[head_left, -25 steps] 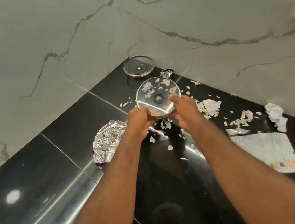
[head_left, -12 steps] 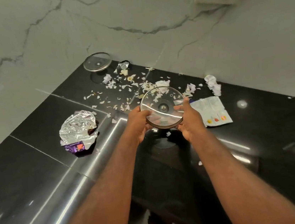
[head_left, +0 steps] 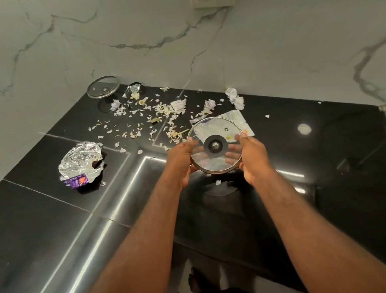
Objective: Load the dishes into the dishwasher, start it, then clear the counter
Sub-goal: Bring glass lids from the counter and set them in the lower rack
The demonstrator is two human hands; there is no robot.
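Head-worn view, facing forward-down, close over black counter [head_left: 333,148]

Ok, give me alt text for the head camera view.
Both hands, left hand and right hand, hold a glass lid above a black counter littered with paper scraps, crumpled foil and a second lid.
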